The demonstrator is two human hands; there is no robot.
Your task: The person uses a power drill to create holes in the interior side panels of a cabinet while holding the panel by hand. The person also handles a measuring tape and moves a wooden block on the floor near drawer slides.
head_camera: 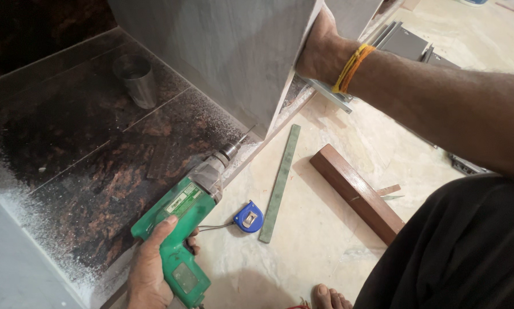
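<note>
Nearest the lens, left hand point(149, 269) is clamped on the green drill point(182, 229), bit tip at the lower edge of the grey board point(228, 51) standing on dark granite point(68, 143) dusted white. Rightward lie a blue tape measure point(249, 217), green strip point(280, 183) and wooden block point(357, 194). Right hand point(320, 51) grips the board edge; drilling looks underway, though bit depth cannot be told.

The person's arms are bare, without sleeves. The right wrist wears a band of orange and yellow thread point(353, 67). Black trousers point(468, 246) cover the leg; the foot point(331, 297) is bare.
</note>
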